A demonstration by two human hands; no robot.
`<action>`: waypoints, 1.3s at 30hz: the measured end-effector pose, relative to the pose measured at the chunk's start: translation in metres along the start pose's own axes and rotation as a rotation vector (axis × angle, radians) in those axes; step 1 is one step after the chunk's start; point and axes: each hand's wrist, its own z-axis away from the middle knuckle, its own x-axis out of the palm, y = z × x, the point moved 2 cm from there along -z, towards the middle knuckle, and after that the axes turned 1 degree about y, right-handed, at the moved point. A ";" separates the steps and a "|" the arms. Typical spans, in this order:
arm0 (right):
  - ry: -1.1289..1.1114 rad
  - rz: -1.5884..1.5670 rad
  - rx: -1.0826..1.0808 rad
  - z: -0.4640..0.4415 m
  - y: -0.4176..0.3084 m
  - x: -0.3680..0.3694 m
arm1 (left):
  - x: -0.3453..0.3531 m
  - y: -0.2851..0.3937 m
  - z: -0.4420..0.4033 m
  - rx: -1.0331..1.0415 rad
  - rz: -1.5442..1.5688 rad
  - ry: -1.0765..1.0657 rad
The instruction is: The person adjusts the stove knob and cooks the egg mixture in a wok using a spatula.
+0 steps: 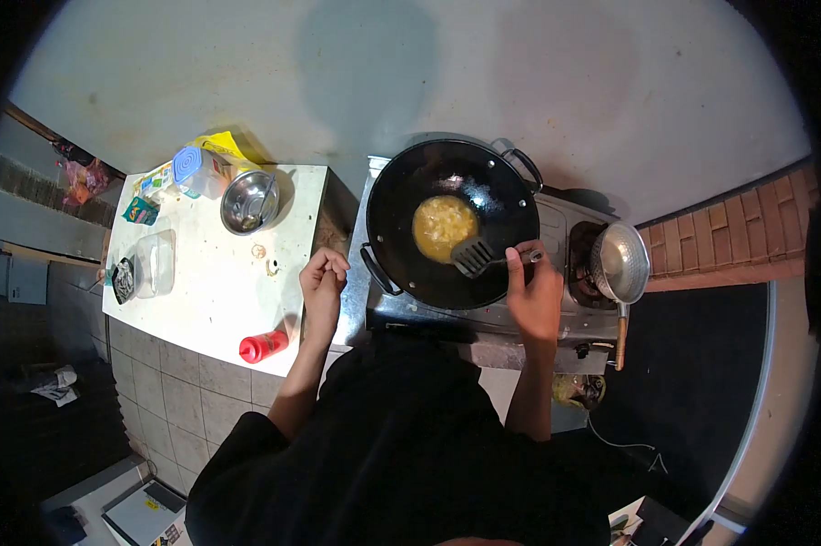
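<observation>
A black wok (392, 209) with two loop handles sits on the stove, and yellowish food in liquid or oil (444, 224) pools at its bottom. My right hand (536, 296) grips the handle of a black slotted spatula (472, 257) over the wok's right side. The spatula's head reaches the edge of the food. To the left of the wok, my left hand (323, 280) hovers near the white table's edge, its fingers curled in with nothing visible in them.
On the white table (201, 296) stand a metal bowl (249, 202), a plastic container with a blue lid (199, 171), a clear tray (156, 262) and a red bottle (264, 347). A metal saucepan (621, 264) rests on the stove's (556, 237) right burner, its wooden handle pointing towards me.
</observation>
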 end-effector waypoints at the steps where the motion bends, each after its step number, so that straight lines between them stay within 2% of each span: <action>1: -0.002 0.000 -0.001 0.000 0.002 0.001 | 0.000 0.000 0.000 -0.003 0.002 -0.002; 10: 0.025 -0.067 0.059 0.002 0.000 -0.002 | 0.002 0.000 0.001 0.008 -0.016 -0.007; 15: 0.010 -0.005 -0.011 0.002 0.010 0.002 | 0.005 0.002 0.001 -0.004 -0.014 -0.020; 24: -0.017 -0.026 0.054 0.003 0.003 -0.003 | 0.009 0.000 0.004 0.011 -0.028 -0.027; 27: 0.016 -0.039 -0.010 0.003 0.008 0.002 | 0.009 0.001 0.003 0.013 -0.031 -0.023; 39: 0.019 -0.091 0.032 0.006 0.006 -0.002 | 0.006 -0.001 0.005 0.008 -0.024 -0.020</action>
